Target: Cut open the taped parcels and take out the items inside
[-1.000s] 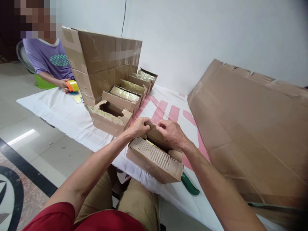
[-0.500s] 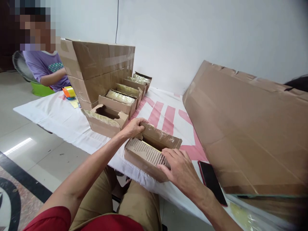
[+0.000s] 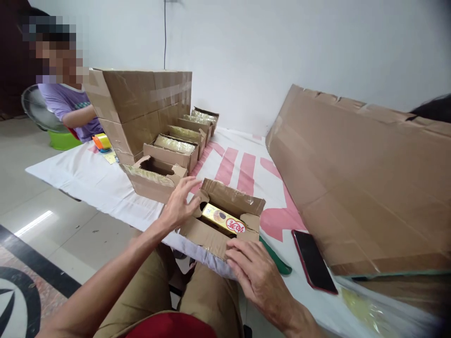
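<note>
A small cardboard box (image 3: 211,237) lies at the near table edge with its flaps spread. Inside it is a yellow printed carton (image 3: 220,217) with red characters on a white patch. My left hand (image 3: 181,202) is at the box's left end, fingers apart, holding nothing. At the right front corner, my right hand (image 3: 259,267) has its fingers and thumb on the edge of the near flap. A green curved object (image 3: 276,258) pokes out to the right, partly hidden by the box and my right hand.
Several open cardboard boxes (image 3: 176,145) stand in a row at left, beside a tall taped cardboard panel (image 3: 134,103). A phone (image 3: 313,263) lies at right, before a large leaning cardboard sheet (image 3: 359,188). Another person (image 3: 70,103) sits beyond the left panel.
The near flap has swung open towards me, uncovering the yellow carton. My left hand has come off the far flap, moving left and down. My right hand has shifted nearer. The green object now shows.
</note>
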Demonstrator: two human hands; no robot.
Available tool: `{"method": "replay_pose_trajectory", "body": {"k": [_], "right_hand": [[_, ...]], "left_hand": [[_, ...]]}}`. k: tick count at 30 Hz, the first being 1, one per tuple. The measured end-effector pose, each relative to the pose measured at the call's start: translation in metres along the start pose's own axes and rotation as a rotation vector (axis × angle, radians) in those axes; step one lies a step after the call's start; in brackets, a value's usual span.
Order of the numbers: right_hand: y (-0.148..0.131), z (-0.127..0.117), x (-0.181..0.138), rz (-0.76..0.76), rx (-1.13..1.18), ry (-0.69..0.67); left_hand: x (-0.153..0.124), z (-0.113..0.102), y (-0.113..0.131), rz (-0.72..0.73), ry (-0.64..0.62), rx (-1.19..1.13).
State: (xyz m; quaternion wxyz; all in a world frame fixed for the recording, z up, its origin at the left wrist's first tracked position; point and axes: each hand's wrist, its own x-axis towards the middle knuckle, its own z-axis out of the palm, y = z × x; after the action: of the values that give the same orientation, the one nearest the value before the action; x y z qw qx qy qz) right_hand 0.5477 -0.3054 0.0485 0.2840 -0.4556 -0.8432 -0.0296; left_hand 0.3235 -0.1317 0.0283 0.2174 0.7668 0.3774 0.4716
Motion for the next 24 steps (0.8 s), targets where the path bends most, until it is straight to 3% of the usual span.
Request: {"method": "replay_pose_trajectory", "body": {"k": [5, 9, 12, 14, 18, 24], "right_hand": [[0.037, -0.001, 0.021, 0.046, -0.046, 0.022], [0.063, 0.006, 0.056, 0.156, -0.225, -0.226], [0.068, 0.014, 0.077, 0.238, -0.300, -0.455], [0.065, 0.017, 0.082, 0.259, -0.292, -0.530], [0.059, 0.017, 0.077, 0.277, -0.272, -0.419], [0.065, -0.010, 0.069, 0.413, -0.040, -0.055]], "left_hand": [[-0.055, 0.007, 0.003, -0.058, 0.015, 0.034], [-0.073, 0.017, 0.001, -0.097, -0.025, -0.025], [-0.082, 0.022, 0.000, -0.104, -0.060, -0.047], [-0.089, 0.025, -0.002, -0.092, -0.077, -0.043], [-0.097, 0.035, -0.009, -0.065, -0.034, -0.003], [-0.086, 0.051, -0.015, -0.034, 0.065, 0.081]]}}
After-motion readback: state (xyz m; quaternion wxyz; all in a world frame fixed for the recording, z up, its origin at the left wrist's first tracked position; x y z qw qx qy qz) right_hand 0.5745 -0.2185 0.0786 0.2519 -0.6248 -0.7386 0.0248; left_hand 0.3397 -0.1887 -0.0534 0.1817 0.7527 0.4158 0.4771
